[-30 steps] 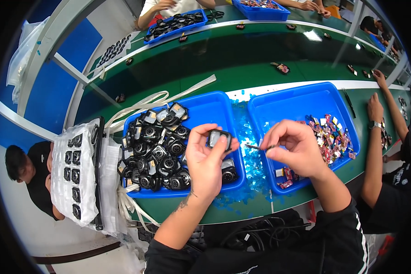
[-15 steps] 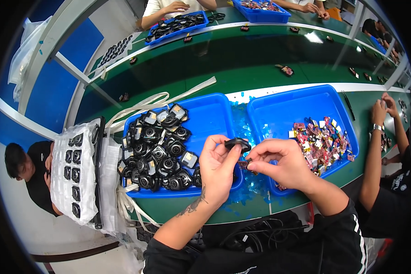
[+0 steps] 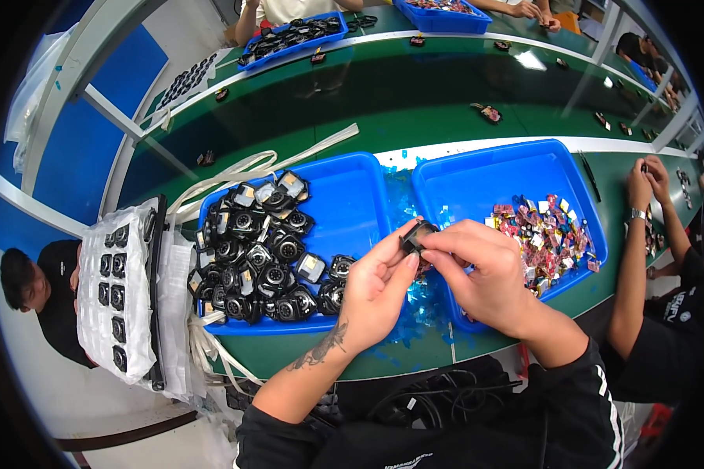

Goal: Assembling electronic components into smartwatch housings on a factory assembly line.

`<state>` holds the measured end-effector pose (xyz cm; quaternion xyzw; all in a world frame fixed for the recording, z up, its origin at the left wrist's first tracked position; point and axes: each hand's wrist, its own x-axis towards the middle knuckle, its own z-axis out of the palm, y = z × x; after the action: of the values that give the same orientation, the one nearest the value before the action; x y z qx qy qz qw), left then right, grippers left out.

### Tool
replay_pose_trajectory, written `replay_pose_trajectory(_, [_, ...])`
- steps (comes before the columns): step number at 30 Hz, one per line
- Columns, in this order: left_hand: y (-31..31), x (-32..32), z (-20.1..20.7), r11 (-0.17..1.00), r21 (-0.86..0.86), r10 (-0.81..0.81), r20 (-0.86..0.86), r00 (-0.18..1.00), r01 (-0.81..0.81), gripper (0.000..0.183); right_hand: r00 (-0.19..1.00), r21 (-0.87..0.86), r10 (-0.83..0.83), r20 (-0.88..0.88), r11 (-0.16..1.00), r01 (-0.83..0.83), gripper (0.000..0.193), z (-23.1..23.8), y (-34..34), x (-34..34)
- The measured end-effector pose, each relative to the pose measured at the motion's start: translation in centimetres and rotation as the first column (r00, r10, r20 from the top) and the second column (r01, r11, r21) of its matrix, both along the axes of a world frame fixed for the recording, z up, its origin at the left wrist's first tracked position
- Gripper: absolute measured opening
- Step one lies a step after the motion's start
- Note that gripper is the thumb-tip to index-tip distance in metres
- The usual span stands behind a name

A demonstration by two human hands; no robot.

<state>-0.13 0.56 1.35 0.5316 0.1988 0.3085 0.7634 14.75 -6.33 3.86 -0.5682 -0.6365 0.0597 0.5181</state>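
Observation:
Above the gap between two blue trays, my left hand (image 3: 375, 293) is closed on a small black watch case (image 3: 419, 236), held tilted between thumb and fingers. My right hand (image 3: 481, 270) pinches at the case's right side, thumb and index finger against it. Whether a smaller part is also between those fingertips is hidden. Left of my hands, the left tray (image 3: 344, 184) holds a heap of similar black watch cases (image 3: 258, 254), many with round sensor backs. In the right tray (image 3: 477, 176) lies a pile of small pink, yellow and white electronic parts (image 3: 544, 242).
Blue film scraps (image 3: 407, 316) litter the green table between the trays. Tweezers (image 3: 590, 176) lie beyond the right tray. White straps (image 3: 250, 176) trail around the left tray. A foam-lined rack of cases (image 3: 117, 293) stands at left. A co-worker's hands (image 3: 648, 184) are at right.
My right hand has moved up and left, bringing its fingertips against the watch case. The case has turned in my left hand. The small dark part seen at my right fingertips is now hidden.

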Motion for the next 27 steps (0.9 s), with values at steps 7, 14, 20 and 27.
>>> replay_pose_trajectory(7, [-0.5,-0.1,-0.3,0.997,0.066,-0.055,0.059,0.997,0.051,0.046,0.997,-0.114,-0.038,-0.061,0.993,0.031,0.013,0.7,-0.4,-0.3])
replay_pose_trajectory(14, [-0.9,0.0,-0.3,0.997,0.071,-0.024,0.034,0.999,0.022,0.046,0.997,-0.128,-0.035,-0.065,0.991,0.026,0.011,0.9,-0.4,-0.1])
replay_pose_trajectory(20, [-1.1,0.1,-0.8,0.974,0.227,-0.01,-0.012,1.0,0.013,0.045,0.996,-0.153,-0.028,0.08,0.987,0.04,0.017,1.5,-0.2,0.6])
replay_pose_trajectory(27, [-0.9,-0.5,-0.8,0.924,0.383,0.0,-0.044,0.999,0.017,0.043,0.996,-0.232,-0.032,-0.087,0.973,0.011,0.028,1.7,-0.6,0.7])
